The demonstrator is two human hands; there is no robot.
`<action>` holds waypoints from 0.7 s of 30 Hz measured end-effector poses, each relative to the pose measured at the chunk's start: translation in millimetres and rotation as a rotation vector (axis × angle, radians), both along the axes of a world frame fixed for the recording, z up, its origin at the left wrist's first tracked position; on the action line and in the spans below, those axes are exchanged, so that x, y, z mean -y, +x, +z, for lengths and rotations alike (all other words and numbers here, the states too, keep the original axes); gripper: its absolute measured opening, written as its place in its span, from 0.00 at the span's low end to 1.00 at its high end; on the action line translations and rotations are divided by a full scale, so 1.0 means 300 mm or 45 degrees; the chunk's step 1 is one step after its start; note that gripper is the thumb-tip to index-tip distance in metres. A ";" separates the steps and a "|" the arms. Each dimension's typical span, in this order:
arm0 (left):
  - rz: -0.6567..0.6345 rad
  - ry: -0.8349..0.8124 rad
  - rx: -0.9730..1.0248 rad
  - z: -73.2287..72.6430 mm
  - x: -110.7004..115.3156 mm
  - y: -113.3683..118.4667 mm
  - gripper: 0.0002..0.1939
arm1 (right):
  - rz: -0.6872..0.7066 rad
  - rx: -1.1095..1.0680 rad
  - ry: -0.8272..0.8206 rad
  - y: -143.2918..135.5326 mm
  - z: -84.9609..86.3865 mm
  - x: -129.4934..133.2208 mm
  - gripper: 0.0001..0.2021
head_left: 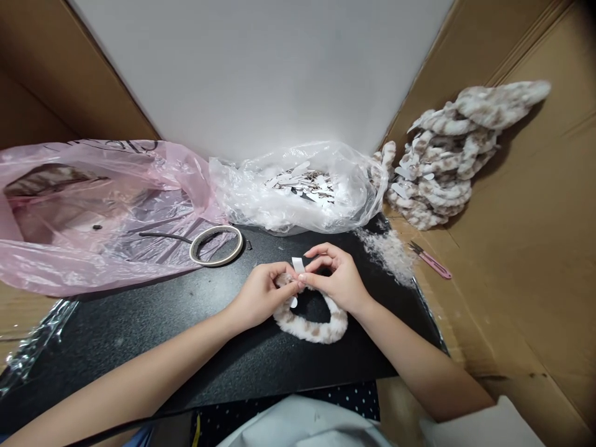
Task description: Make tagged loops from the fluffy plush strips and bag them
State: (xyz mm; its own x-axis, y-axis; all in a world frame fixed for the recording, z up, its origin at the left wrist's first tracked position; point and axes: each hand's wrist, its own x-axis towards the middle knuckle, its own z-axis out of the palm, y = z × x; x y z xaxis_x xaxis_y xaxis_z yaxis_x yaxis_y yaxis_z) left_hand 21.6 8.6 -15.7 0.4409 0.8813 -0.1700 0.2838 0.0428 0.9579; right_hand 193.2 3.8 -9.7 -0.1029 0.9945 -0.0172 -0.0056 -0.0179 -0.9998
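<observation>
A fluffy white-and-brown ring (313, 332), like a plush headband, lies on the black board in front of me. My left hand (265, 290) pinches its upper left part between thumb and fingers. A short white strip (298, 265) stands up at the pinch. My right hand (339, 276) meets the left there, its thumb tip at the base of the strip and its other fingers loosely curled above. A small white rounded tag (293, 302) hangs by the ring below my left thumb. My fingers partly hide the top of the ring.
A tape roll (216, 246) lies at left by a pink plastic bag (167, 161). Behind is a clear bag (237, 198) holding white-tipped pieces. Right of me are loose fluff (388, 254), pink-handled thread snips (433, 261), and a pile of fluffy rings (447, 155) against cardboard.
</observation>
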 end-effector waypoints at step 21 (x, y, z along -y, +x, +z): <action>0.157 -0.535 0.591 0.012 -0.018 -0.026 0.13 | 0.180 0.395 0.751 0.029 -0.010 0.015 0.13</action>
State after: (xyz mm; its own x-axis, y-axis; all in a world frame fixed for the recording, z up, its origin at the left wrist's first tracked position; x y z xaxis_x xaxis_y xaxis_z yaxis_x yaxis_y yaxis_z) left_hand 14.0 14.0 -12.1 0.4511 0.8299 -0.3283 -0.1876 0.4478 0.8742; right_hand 202.0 -0.7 -12.6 -0.3102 0.8241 0.4740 0.2451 0.5511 -0.7976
